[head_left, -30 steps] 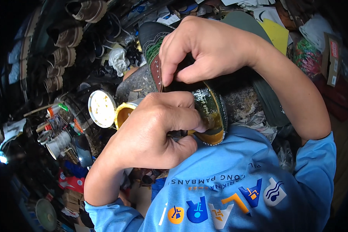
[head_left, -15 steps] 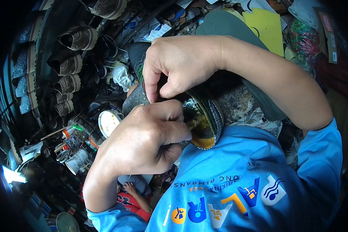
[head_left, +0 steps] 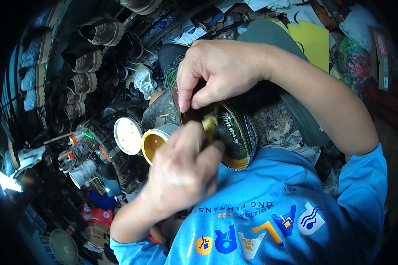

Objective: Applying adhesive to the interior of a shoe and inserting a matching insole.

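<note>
Shoe (head_left: 234, 137) between hands, brush (head_left: 209, 123) touching

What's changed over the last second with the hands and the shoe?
The left hand has drawn back toward the body, and its brush tip, loaded with yellowish glue, now shows at the shoe opening. The right hand still pinches the shoe's upper edge. The open glue can and its lid sit beside it as before.

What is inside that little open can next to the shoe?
The can holds thick yellow-brown glue, filling it nearly to the rim. Its white lid lies beside it, smeared with the same stuff. The left hand covers the can's near edge, and the bottom cannot be seen.
</note>
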Demonstrator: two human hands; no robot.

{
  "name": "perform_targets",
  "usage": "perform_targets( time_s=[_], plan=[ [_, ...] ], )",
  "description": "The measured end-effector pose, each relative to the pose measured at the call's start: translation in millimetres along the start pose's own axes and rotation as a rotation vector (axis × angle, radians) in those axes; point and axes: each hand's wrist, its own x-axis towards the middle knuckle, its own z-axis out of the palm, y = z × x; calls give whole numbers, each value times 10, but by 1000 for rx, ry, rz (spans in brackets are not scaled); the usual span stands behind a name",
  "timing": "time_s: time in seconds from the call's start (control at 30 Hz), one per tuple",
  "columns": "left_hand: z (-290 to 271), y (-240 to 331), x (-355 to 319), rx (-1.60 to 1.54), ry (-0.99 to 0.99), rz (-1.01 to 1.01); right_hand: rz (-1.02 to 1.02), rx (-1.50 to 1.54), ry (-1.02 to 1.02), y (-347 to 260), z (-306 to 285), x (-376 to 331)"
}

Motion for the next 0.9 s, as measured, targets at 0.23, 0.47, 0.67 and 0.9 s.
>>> perform_targets(
  time_s=[0.23, 0.47, 0.67, 0.9],
  plan=[
    [157, 178, -148, -115, 282, -92, 39, 93, -98, 33, -41, 21],
    [210, 177, -237, -290, 212, -134, -19, 62, -98, 86, -68, 35],
    [357, 148, -241, -234, 235, -79, -6, 196, -106, 65, -84, 31],
    [483, 131, -148, -207, 319, -106, -9, 135, -98, 68, -87, 25]
  ],
)
